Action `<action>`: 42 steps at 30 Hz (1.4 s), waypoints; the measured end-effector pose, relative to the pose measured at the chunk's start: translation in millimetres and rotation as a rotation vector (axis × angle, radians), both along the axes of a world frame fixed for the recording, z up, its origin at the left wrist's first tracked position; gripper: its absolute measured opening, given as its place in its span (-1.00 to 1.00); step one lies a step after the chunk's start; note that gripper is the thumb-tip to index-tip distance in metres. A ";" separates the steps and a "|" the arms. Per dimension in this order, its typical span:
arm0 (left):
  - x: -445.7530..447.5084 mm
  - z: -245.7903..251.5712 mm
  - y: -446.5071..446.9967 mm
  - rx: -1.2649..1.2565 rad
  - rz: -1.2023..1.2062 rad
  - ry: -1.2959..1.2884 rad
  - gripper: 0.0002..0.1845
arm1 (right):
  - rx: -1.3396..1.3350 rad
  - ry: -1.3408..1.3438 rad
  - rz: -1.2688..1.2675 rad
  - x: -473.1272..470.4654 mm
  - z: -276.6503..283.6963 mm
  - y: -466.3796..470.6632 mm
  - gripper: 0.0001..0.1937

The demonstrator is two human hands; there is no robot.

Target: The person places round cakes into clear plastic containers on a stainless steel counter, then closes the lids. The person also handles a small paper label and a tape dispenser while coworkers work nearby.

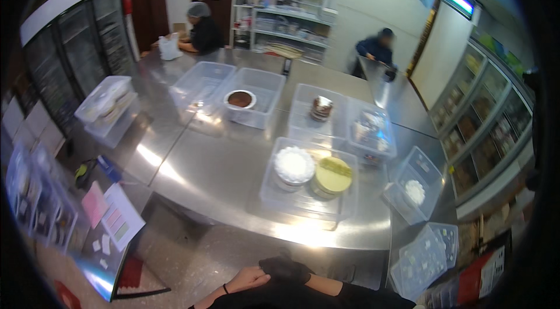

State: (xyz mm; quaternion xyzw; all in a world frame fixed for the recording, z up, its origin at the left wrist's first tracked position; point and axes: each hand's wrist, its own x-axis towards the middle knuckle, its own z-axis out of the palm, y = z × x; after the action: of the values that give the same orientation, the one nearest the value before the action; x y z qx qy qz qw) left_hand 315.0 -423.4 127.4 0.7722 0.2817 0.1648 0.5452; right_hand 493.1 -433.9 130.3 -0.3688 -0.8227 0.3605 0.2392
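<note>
My left hand (248, 279) is bare, with a dark band at the wrist, and its curled fingers grip the fingertip side of a black glove (280, 265). My right hand (291, 270) wears that glove, and bare forearm shows past its cuff. Both hands are close together in front of my body, below the edge of the steel table (218, 191). Beyond them stands a clear plastic tub lid or shallow base (297, 210) holding a white-topped cake (294, 166) and a pale green-yellow cake (332, 177). How the gloved fingers are bent is unclear.
Plastic tubs hold a brown-topped cake (240, 99), a layered brown cake (321, 108) and a white cake (414, 192). Stacked lids (422, 261) lie right. Papers (122, 217) and a stacked tub (107, 107) are left. Two people (205, 31) work at the far tables.
</note>
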 end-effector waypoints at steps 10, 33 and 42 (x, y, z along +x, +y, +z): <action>98.1 6.1 74.1 -0.038 -0.246 0.043 -0.76 | -0.011 -0.226 -0.167 98.1 7.8 31.4 -0.72; 146.6 -78.9 257.0 0.035 0.745 0.243 -0.59 | -1.068 1.138 -0.944 142.7 -182.5 193.8 -0.13; 151.2 -72.0 253.4 0.030 0.745 0.247 -0.61 | -0.945 0.925 -0.937 140.8 -145.6 195.4 -0.20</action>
State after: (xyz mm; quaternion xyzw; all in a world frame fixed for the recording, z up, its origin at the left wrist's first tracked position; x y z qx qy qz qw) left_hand 466.2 -170.0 55.4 0.6392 0.6035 0.2615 0.3986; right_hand 633.9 -238.6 -15.3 -0.5505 -0.1614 0.6485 0.5004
